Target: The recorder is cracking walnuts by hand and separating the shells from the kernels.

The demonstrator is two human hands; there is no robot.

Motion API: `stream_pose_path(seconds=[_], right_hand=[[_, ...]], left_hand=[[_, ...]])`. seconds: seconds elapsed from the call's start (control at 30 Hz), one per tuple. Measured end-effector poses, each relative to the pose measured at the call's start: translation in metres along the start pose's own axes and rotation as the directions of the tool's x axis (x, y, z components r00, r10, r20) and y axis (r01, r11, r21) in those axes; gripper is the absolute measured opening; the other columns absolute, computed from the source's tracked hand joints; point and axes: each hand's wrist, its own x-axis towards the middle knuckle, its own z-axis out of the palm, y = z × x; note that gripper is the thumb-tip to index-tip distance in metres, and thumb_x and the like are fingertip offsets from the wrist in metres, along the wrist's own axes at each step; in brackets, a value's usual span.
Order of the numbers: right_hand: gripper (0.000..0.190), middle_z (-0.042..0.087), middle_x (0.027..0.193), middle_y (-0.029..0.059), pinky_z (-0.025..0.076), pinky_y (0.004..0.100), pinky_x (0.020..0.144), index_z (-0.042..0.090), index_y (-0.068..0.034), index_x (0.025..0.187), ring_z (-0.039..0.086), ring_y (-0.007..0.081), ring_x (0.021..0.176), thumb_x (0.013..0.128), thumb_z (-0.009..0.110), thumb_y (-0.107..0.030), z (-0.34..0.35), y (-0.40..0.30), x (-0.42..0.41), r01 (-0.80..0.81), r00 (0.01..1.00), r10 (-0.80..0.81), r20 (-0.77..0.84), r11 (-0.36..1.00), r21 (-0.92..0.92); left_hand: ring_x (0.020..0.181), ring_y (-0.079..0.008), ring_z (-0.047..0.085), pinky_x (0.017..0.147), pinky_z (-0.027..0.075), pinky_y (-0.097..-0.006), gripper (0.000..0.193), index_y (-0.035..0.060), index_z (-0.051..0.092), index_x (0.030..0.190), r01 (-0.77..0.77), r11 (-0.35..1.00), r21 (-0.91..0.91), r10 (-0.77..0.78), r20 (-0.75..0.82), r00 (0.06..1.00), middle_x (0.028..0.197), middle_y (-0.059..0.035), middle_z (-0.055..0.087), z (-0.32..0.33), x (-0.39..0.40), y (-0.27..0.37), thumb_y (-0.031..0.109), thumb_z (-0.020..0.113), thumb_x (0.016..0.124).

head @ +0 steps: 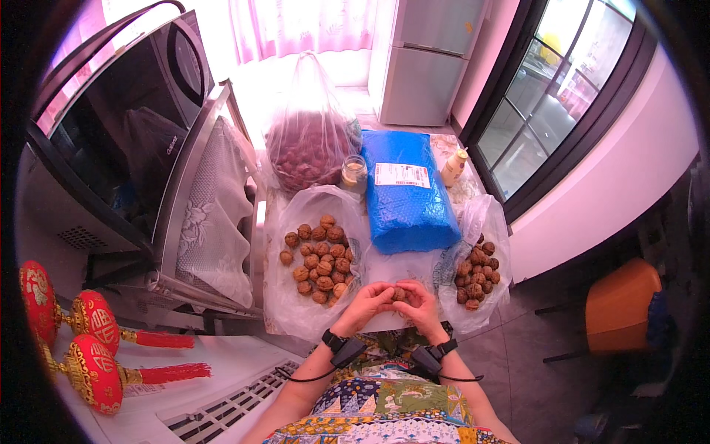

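Note:
Between the fingertips of both hands is a single walnut, held over the table's near edge. My left hand grips it from the left, and my right hand meets it from the right. To the left, a pile of walnuts rests on an opened clear plastic bag. A smaller pile of walnuts lies in another plastic bag on the right. The fingers partly hide the held walnut.
Behind the piles stand a tied bag of dark red fruit, a glass jar, a blue bubble-wrap parcel with a label, and a small bottle. A microwave oven is at left, an orange chair at right.

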Motion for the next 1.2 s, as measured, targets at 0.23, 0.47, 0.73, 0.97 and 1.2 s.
stream_pose_path(seconds=[0.23, 0.47, 0.73, 0.97, 1.2], right_hand=[[0.037, 0.047, 0.115, 0.0073, 0.041, 0.0289, 0.091, 0.054, 0.000, 0.111, 0.050, 0.0169, 0.106, 0.075, 0.064, 0.000, -0.0025, -0.0029, -0.0023, -0.092, 0.995, 0.092, -0.040, 0.996, 0.018], [0.036, 0.047, 0.115, 0.0068, 0.041, 0.0289, 0.091, 0.054, 0.001, 0.111, 0.050, 0.0169, 0.106, 0.076, 0.064, 0.000, -0.0029, -0.0031, -0.0027, -0.100, 0.994, 0.102, -0.031, 0.993, 0.059], [0.037, 0.050, 0.113, 0.0061, 0.040, 0.0274, 0.091, 0.052, 0.001, 0.112, 0.051, 0.0152, 0.104, 0.076, 0.061, 0.003, -0.0027, -0.0017, -0.0034, -0.095, 0.995, 0.096, -0.040, 0.995, 0.039], [0.034, 0.055, 0.109, 0.0069, 0.041, 0.0271, 0.089, 0.051, 0.002, 0.112, 0.053, 0.0143, 0.101, 0.079, 0.058, 0.000, -0.0047, 0.0018, -0.0041, -0.144, 0.984, 0.154, -0.089, 0.983, 0.111], [0.036, 0.051, 0.113, 0.0076, 0.040, 0.0284, 0.092, 0.052, 0.003, 0.111, 0.051, 0.0160, 0.105, 0.077, 0.061, 0.004, -0.0021, -0.0026, -0.0030, -0.087, 0.995, 0.090, -0.037, 0.993, 0.075]], left_hand=[[0.094, -0.0157, 0.058, 0.082, 0.049, -0.0293, 0.023, 0.0021, 0.051, 0.105, 0.008, 0.995, -0.095, -0.010, -0.022, 1.000, 0.103, -0.0069, 0.057, -0.0023, 0.0023, -0.0022, 0.022, 0.046, 0.093], [0.090, -0.0153, 0.058, 0.080, 0.049, -0.0305, 0.025, 0.0023, 0.051, 0.110, 0.007, 0.998, -0.069, -0.009, -0.033, 0.999, 0.100, -0.0061, 0.058, 0.0023, 0.0004, 0.0016, 0.020, 0.047, 0.093], [0.094, -0.0149, 0.057, 0.083, 0.049, -0.0290, 0.025, 0.0018, 0.049, 0.110, 0.001, 0.997, -0.076, -0.002, -0.009, 1.000, 0.104, -0.0065, 0.056, -0.0028, 0.0022, -0.0027, 0.019, 0.049, 0.092], [0.093, -0.0162, 0.057, 0.082, 0.049, -0.0293, 0.021, 0.0035, 0.047, 0.107, -0.011, 0.996, -0.085, 0.009, -0.021, 1.000, 0.104, -0.0068, 0.055, -0.0047, 0.0017, -0.0042, 0.019, 0.049, 0.092], [0.091, -0.0141, 0.056, 0.080, 0.050, -0.0280, 0.023, 0.0017, 0.048, 0.107, -0.001, 0.996, -0.094, -0.002, -0.039, 0.999, 0.102, -0.0061, 0.055, -0.0034, 0.0024, -0.0038, 0.019, 0.051, 0.091]])
